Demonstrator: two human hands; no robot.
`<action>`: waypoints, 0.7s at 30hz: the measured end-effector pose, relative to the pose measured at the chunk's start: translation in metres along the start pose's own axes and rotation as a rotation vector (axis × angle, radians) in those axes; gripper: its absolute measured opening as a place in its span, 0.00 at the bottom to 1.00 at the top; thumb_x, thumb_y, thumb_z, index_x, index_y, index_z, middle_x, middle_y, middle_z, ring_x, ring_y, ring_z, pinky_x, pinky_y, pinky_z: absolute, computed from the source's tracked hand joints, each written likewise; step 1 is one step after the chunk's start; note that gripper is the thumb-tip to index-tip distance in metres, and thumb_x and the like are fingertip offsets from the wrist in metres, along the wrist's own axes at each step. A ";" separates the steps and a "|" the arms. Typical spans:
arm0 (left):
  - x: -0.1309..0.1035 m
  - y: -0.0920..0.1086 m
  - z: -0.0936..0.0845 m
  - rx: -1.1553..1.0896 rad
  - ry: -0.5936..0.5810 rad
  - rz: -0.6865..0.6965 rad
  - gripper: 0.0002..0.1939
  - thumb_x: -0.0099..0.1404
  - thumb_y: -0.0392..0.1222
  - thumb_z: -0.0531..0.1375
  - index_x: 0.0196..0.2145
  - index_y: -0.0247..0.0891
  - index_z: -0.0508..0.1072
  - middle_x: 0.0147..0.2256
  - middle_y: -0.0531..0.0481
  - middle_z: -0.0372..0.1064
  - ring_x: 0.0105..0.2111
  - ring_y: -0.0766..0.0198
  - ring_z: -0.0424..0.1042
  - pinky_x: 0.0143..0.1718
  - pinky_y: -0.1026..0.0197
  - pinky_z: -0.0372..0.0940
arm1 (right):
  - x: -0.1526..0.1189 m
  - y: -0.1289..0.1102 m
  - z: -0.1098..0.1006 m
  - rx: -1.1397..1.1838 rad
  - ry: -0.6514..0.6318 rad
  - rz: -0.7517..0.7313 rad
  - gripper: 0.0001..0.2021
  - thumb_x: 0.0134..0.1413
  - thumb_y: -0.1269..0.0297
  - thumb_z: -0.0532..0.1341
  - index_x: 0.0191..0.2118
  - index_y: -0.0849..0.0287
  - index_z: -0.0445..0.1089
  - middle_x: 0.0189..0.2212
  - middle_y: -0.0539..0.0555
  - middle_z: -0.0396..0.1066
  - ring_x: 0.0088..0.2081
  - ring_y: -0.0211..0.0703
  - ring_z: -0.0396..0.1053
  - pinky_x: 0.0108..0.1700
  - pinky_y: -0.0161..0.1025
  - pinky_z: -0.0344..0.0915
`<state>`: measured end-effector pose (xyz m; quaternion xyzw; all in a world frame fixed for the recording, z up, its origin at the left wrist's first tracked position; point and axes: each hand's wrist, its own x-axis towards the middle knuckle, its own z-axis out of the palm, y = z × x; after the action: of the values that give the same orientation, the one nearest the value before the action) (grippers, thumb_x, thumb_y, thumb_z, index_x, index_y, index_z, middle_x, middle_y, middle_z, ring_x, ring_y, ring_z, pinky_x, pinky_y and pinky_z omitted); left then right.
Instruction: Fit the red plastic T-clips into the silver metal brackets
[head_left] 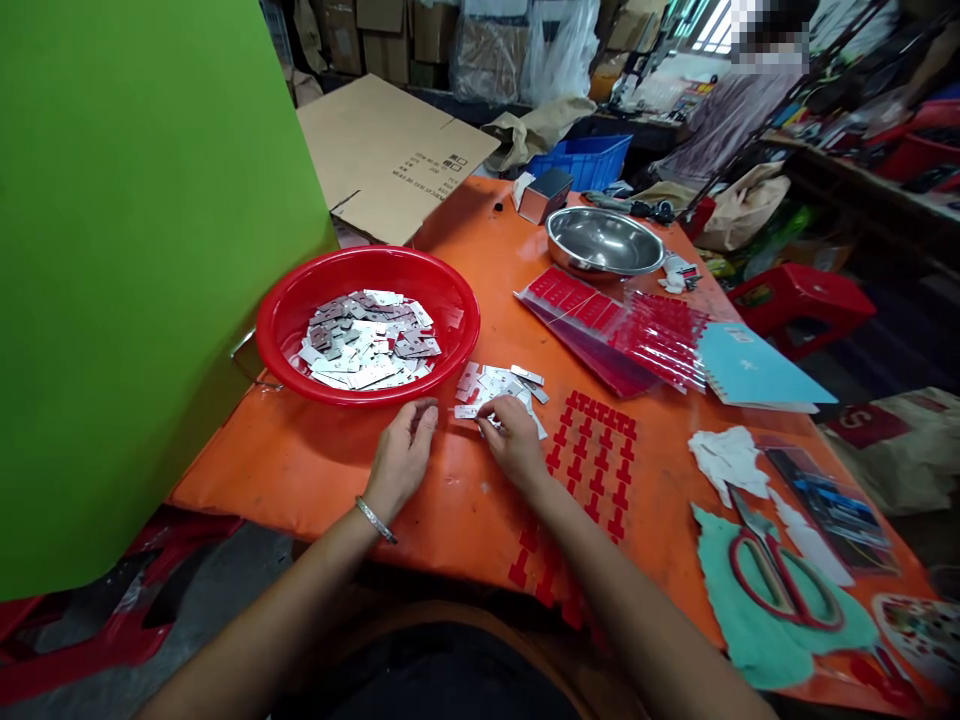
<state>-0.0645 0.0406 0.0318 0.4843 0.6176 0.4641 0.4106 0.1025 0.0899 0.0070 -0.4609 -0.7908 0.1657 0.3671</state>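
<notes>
My left hand (403,455) is just in front of a red basin (367,398), its fingers curled and the thumb close to them. Whether anything is inside those fingers is hidden. Thumb and forefinger of my right hand (516,442) pinch at a small silver metal plate (465,411), beside a loose pile of metal plates (495,382) on the orange table (315,480). Many more such plates (375,345) lie in the basin. To the right of my right hand, red T-shaped pieces (600,450) are laid out in rows, partly covered by my right forearm.
A green panel (150,250) stands at the left edge. Farther back are a cardboard sheet (390,150), a steel bowl (604,243) and clear plastic sleeves with red pieces (660,335). On the right lie a blue notebook (757,365) and scissors (776,570) on a green cloth (727,610).
</notes>
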 end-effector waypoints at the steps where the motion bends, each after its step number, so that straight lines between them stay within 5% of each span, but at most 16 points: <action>1: 0.001 -0.003 0.001 -0.056 -0.062 -0.092 0.21 0.64 0.52 0.51 0.46 0.34 0.69 0.41 0.40 0.72 0.37 0.60 0.73 0.41 0.58 0.66 | -0.009 -0.003 -0.006 0.058 -0.004 -0.053 0.06 0.56 0.71 0.54 0.30 0.57 0.67 0.30 0.54 0.67 0.36 0.44 0.63 0.39 0.41 0.62; 4: 0.000 -0.007 0.008 -0.245 -0.411 -0.313 0.22 0.59 0.54 0.56 0.40 0.30 0.72 0.33 0.41 0.74 0.30 0.62 0.72 0.35 0.59 0.67 | -0.038 -0.008 -0.021 0.151 -0.064 -0.144 0.08 0.58 0.70 0.53 0.36 0.55 0.69 0.35 0.55 0.67 0.39 0.44 0.65 0.41 0.42 0.64; 6: -0.002 -0.009 0.016 -0.265 -0.540 -0.328 0.18 0.54 0.49 0.62 0.36 0.30 0.74 0.30 0.44 0.74 0.27 0.64 0.71 0.33 0.61 0.66 | -0.056 -0.007 -0.026 0.157 -0.097 -0.151 0.10 0.59 0.71 0.52 0.41 0.54 0.68 0.39 0.56 0.66 0.42 0.44 0.65 0.43 0.44 0.65; 13: -0.017 -0.015 0.044 0.369 -0.230 0.160 0.07 0.58 0.37 0.59 0.32 0.38 0.77 0.32 0.47 0.75 0.33 0.60 0.71 0.38 0.60 0.62 | -0.079 0.010 -0.030 -0.085 -0.017 -0.089 0.18 0.58 0.73 0.51 0.53 0.57 0.64 0.43 0.59 0.66 0.46 0.50 0.61 0.48 0.51 0.62; 16: -0.019 -0.018 0.047 0.546 -0.214 0.313 0.07 0.60 0.36 0.58 0.32 0.37 0.77 0.31 0.46 0.73 0.34 0.59 0.69 0.39 0.59 0.62 | -0.078 0.009 -0.030 -0.164 -0.085 -0.125 0.17 0.58 0.72 0.51 0.52 0.60 0.66 0.42 0.60 0.68 0.45 0.52 0.60 0.46 0.52 0.62; 21: -0.018 -0.022 0.045 0.624 -0.250 0.365 0.07 0.61 0.37 0.57 0.32 0.36 0.76 0.29 0.47 0.71 0.33 0.60 0.67 0.37 0.60 0.61 | -0.080 0.007 -0.030 -0.258 -0.127 -0.134 0.17 0.59 0.71 0.51 0.52 0.59 0.66 0.43 0.59 0.69 0.47 0.53 0.59 0.46 0.52 0.60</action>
<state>-0.0225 0.0285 0.0005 0.7409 0.5780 0.2568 0.2260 0.1533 0.0232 -0.0117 -0.4390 -0.8561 0.0668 0.2642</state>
